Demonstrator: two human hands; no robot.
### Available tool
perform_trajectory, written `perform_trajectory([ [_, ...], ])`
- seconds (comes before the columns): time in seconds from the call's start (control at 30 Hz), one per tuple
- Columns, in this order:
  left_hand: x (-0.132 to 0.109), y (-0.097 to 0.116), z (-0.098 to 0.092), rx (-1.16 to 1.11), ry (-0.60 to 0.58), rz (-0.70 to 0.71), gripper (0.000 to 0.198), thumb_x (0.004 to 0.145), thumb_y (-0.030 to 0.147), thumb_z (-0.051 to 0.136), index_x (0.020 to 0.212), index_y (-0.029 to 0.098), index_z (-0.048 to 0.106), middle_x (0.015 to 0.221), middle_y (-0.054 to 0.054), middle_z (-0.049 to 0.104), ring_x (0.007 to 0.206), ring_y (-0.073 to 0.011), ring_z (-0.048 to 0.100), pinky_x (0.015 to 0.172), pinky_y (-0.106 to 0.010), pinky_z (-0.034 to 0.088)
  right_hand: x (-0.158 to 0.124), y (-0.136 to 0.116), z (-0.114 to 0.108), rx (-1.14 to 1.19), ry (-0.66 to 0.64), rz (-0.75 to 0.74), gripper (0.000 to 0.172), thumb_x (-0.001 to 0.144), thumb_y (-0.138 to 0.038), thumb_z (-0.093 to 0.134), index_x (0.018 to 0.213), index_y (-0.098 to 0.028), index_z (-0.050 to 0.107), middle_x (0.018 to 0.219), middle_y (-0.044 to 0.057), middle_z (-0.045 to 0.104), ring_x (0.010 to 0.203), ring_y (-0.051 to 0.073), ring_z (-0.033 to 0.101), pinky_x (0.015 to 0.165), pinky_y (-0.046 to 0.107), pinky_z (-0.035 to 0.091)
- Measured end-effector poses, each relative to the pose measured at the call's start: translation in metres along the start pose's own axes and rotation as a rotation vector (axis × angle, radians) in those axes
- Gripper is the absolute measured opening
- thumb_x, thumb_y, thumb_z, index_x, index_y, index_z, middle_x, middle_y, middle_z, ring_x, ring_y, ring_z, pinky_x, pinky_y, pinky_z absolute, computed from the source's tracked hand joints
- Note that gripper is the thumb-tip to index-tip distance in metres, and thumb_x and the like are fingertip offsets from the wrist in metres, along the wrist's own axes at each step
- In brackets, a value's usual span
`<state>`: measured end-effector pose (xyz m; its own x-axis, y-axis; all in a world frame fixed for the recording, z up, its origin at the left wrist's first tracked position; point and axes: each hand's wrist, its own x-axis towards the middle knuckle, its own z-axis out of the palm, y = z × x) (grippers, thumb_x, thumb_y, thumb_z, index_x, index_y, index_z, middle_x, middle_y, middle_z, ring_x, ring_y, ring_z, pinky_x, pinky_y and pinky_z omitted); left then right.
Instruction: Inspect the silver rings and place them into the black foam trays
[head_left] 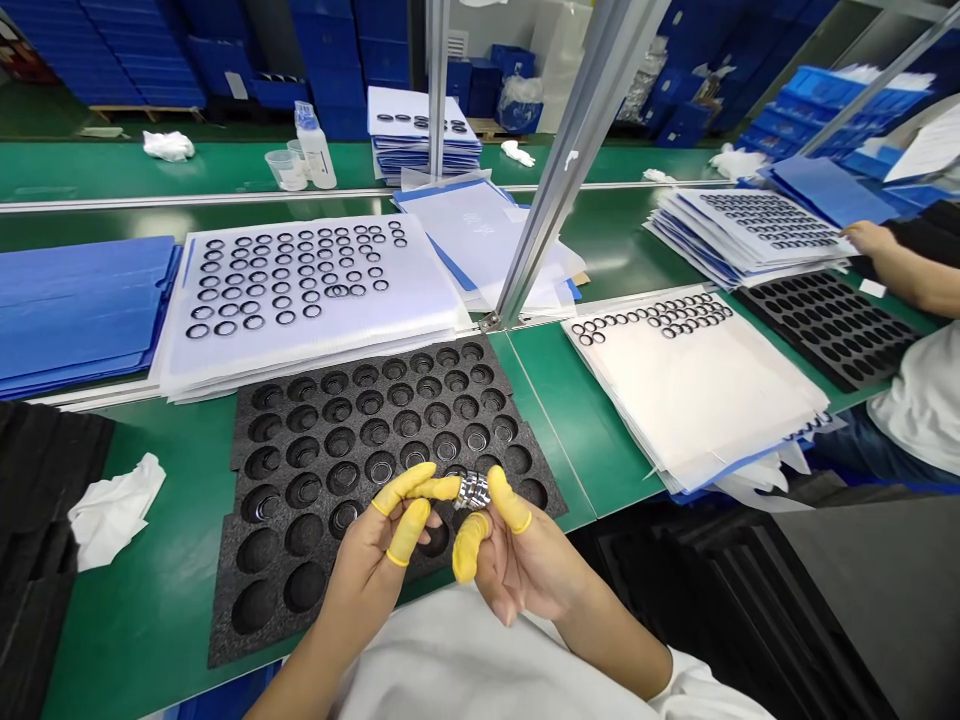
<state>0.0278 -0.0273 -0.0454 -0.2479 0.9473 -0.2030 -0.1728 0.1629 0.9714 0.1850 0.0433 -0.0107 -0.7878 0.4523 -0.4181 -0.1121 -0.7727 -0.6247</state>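
A shiny, ribbed, dark-and-silver ring-like part (474,491) is held up between both hands, above the near side of a black foam tray (225,590). My right hand (525,555) has its thumb and index finger around the part. From the left, a fingertip of my left hand (382,545) meets the end of the part; whether it reaches inside is hidden. Yellow finger cots cover several fingertips. Round pockets fill the tray, many with dark rings inside, while the nearest left pockets hold nothing.
Behind the tray lies a stack of white sheets (405,300) with rows of black rings. Another ringed sheet stack (697,400) is at right. A metal post (559,190) rises between them. A crumpled white cloth (116,510) lies left. A co-worker's hand (870,238) is far right.
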Motion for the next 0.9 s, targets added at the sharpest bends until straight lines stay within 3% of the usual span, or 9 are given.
perform_trajectory([
  [0.2,0.001,-0.004,-0.006,0.007,-0.009,0.017,0.049,0.087,0.056,0.070,0.123,0.023,0.071,0.097,-0.007,0.077,0.083,-0.0196,0.070,0.076,-0.030,0.059,-0.004,-0.005,-0.004,0.002,-0.046,0.091,0.091,0.094,-0.083,0.020,0.101,-0.008,0.071,0.047,0.004,0.063,0.030,0.009,0.049,0.033,0.016,0.032],
  [0.47,-0.001,-0.009,-0.012,-0.012,-0.098,0.010,0.058,0.085,0.054,0.074,0.136,0.027,0.065,0.123,-0.012,0.075,0.102,-0.0243,0.073,0.095,-0.035,0.058,-0.006,0.002,-0.002,-0.106,-0.171,0.026,0.080,0.090,-0.082,0.043,0.124,-0.011,0.061,0.048,-0.001,0.063,0.034,0.011,0.056,0.036,0.015,0.027],
  [0.7,-0.002,-0.015,-0.016,0.032,-0.162,-0.035,0.047,0.078,0.048,0.083,0.116,0.021,0.077,0.116,-0.012,0.076,0.106,-0.0285,0.070,0.093,-0.036,0.060,-0.008,0.007,0.006,-0.273,-0.105,-0.052,0.065,0.096,-0.072,0.045,0.123,-0.015,0.059,0.053,-0.005,0.061,0.037,0.007,0.056,0.039,0.014,0.026],
  [0.9,-0.004,-0.011,-0.019,0.095,-0.181,0.045,0.034,0.085,0.042,0.077,0.114,0.024,0.079,0.119,-0.011,0.076,0.109,-0.0274,0.070,0.100,-0.036,0.056,-0.007,0.011,0.005,-0.312,-0.101,-0.079,0.063,0.097,-0.070,0.043,0.120,-0.014,0.061,0.054,-0.006,0.060,0.037,0.006,0.055,0.039,0.014,0.030],
])
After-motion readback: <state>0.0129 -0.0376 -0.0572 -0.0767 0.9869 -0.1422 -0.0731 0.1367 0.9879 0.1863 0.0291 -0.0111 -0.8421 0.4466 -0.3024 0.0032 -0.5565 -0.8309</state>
